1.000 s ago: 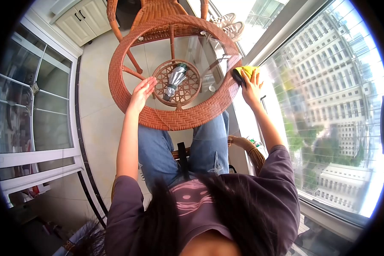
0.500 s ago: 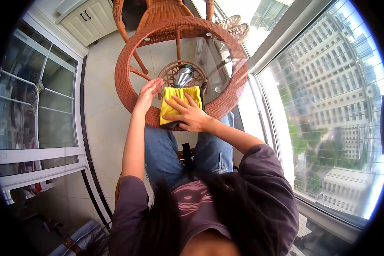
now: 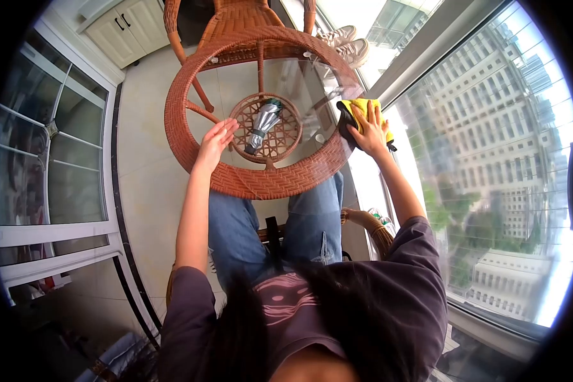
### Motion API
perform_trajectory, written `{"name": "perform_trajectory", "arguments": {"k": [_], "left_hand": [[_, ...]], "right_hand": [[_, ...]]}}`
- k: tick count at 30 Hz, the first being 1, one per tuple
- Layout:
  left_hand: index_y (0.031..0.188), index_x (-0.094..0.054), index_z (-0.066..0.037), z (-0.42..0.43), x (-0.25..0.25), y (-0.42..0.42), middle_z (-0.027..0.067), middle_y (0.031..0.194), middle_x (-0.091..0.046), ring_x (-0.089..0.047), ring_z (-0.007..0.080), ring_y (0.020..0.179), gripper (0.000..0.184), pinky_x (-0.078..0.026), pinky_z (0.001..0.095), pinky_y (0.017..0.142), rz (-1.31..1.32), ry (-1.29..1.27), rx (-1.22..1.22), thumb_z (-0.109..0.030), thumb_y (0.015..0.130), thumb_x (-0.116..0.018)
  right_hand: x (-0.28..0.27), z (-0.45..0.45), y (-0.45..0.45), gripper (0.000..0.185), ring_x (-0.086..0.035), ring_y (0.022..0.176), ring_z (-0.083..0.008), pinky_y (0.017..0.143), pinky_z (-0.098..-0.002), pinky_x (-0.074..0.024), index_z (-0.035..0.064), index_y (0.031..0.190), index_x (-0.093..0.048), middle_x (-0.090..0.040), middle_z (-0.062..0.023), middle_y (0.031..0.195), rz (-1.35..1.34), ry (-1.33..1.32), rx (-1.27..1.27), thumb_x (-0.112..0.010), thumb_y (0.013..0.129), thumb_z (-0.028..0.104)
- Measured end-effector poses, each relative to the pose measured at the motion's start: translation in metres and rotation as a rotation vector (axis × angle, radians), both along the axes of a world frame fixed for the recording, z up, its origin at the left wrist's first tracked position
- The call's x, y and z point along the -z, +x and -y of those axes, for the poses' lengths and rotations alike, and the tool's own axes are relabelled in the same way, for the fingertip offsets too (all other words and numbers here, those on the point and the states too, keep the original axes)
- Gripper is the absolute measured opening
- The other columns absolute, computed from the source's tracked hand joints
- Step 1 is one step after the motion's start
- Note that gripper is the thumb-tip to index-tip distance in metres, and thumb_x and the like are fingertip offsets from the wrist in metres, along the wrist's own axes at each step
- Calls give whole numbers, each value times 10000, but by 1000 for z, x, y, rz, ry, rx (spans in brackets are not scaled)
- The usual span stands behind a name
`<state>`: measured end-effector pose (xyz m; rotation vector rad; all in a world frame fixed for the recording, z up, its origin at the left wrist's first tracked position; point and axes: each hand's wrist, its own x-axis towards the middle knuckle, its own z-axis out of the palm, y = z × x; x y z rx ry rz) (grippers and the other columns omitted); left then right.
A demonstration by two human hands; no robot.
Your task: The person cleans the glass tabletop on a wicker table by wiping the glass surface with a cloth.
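A round wicker table (image 3: 267, 184) with a glass top stands before me. At its right edge my right hand (image 3: 369, 132) lies with spread fingers on a yellow cloth (image 3: 365, 108) with a black underside, pressing it against the rim. My left hand (image 3: 218, 141) is over the table's left front part, fingers stretched out and holding nothing. Below the glass, a folded silver umbrella (image 3: 264, 124) rests in a round wicker basket shelf (image 3: 291, 148).
Behind the table is a wicker chair (image 3: 239, 22). Pale shoes (image 3: 352, 49) sit at the back right, near the window (image 3: 490, 159). A white cabinet (image 3: 126, 32) stands at the back left, above a glass door (image 3: 76, 149) on the left.
Half a second ago the right hand and yellow cloth were at the table's front; now both are at its right edge, much as one second ago. The left hand stays nearly in place.
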<state>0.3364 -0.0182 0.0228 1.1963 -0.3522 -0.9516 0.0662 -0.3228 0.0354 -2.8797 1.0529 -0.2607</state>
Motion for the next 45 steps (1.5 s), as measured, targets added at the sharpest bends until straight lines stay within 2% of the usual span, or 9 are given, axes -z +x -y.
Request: {"name": "perform_trajectory", "arguments": {"k": [8, 15, 25, 30, 34, 37, 42, 44, 45], "left_hand": [[1234, -392, 12, 1, 1, 1, 82, 1242, -469, -440, 157, 1158, 360, -322, 274, 954, -3, -7, -25, -105, 893, -377], [1240, -383, 12, 1, 0, 3, 91, 1248, -463, -431, 165, 1165, 382, -305, 297, 976, -85, -7, -18, -141, 892, -352], [1241, -377, 13, 3, 9, 7, 100, 1251, -458, -427, 175, 1165, 417, -294, 311, 979, -119, -21, 3, -226, 902, -335], [1237, -389, 19, 3, 6, 7, 100, 1266, -441, -419, 190, 1163, 500, -281, 326, 987, -159, -14, -4, -356, 918, -299], [1233, -395, -1, 4, 8, 8, 97, 1245, -461, -419, 171, 1157, 562, -292, 313, 968, -219, -26, -16, -446, 905, -297], [1237, -390, 3, 2, 0, 3, 112, 1210, -483, -438, 183, 1133, 616, -312, 317, 964, -283, -14, -110, -497, 890, -296], [1237, -391, -3, 2, 12, 12, 105, 1224, -481, -452, 177, 1135, 553, -319, 297, 966, -288, -104, 12, -436, 902, -316], [1240, -388, -2, 3, 12, 9, 94, 1240, -471, -440, 167, 1154, 455, -322, 291, 964, -147, -16, 9, -317, 915, -343], [1239, -388, 0, 1, 7, 6, 84, 1243, -469, -436, 158, 1160, 382, -318, 290, 965, -119, -27, 12, -193, 910, -364]], "right_hand": [[15, 32, 129, 624, -138, 1297, -372, 949, -641, -122, 319, 1330, -278, -145, -149, 1421, -3, -96, 135, -412, 774, 570], [19, 6, 201, 583, -164, 1298, -341, 957, -633, -119, 334, 1303, -331, -207, -117, 1410, 89, -150, -65, -429, 770, 548], [12, -44, 207, 549, -220, 1277, -334, 966, -608, -153, 342, 1283, -363, -243, -113, 1394, 157, -153, -431, -460, 766, 498], [5, -83, 208, 542, -216, 1277, -321, 978, -590, -150, 344, 1275, -374, -253, -102, 1390, 150, -119, -571, -478, 755, 458], [1, -120, 197, 534, -259, 1260, -307, 973, -570, -179, 326, 1235, -431, -287, -94, 1372, 226, -86, -768, -536, 719, 413], [-12, -146, 165, 528, -258, 1272, -285, 979, -571, -181, 324, 1235, -436, -286, -71, 1379, 132, -23, -968, -532, 725, 417], [-27, -169, 96, 585, -242, 1275, -299, 971, -571, -194, 285, 1212, -468, -281, -91, 1370, 87, 166, -1200, -627, 649, 304], [-36, -173, 66, 614, -208, 1293, -288, 977, -575, -176, 276, 1219, -462, -228, -74, 1402, -16, 231, -1265, -645, 633, 291], [-40, -172, 51, 621, -180, 1305, -276, 983, -577, -161, 279, 1218, -463, -184, -55, 1423, -63, 261, -1268, -655, 628, 288]]}}
